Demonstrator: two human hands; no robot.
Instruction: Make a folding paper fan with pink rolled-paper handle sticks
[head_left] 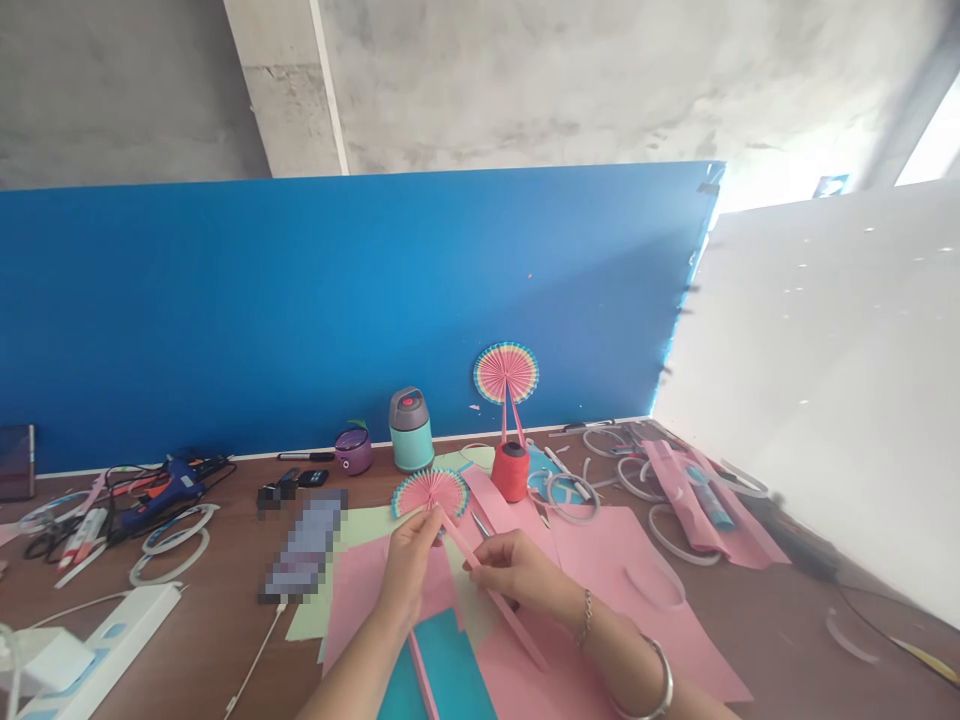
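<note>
My left hand (409, 565) pinches the base of a round folded paper fan (431, 492), pink with a teal rim, held just above the table. A long pink paper strip (499, 600) runs from the fan's centre down to the right. My right hand (517, 570) is closed on that strip near its upper part, with a bracelet and bangle on the wrist. Sheets of pink paper (622, 560), teal paper (450, 670) and light green paper (360, 525) lie under both hands.
A second finished fan (506, 373) leans on the blue partition (337, 300) behind a red thread spool (511, 471). A teal flask (410, 430), purple pot (353, 451), blue glue gun (161, 492), white rings (176, 540), power strip (105, 640) surround the wooden table (217, 620).
</note>
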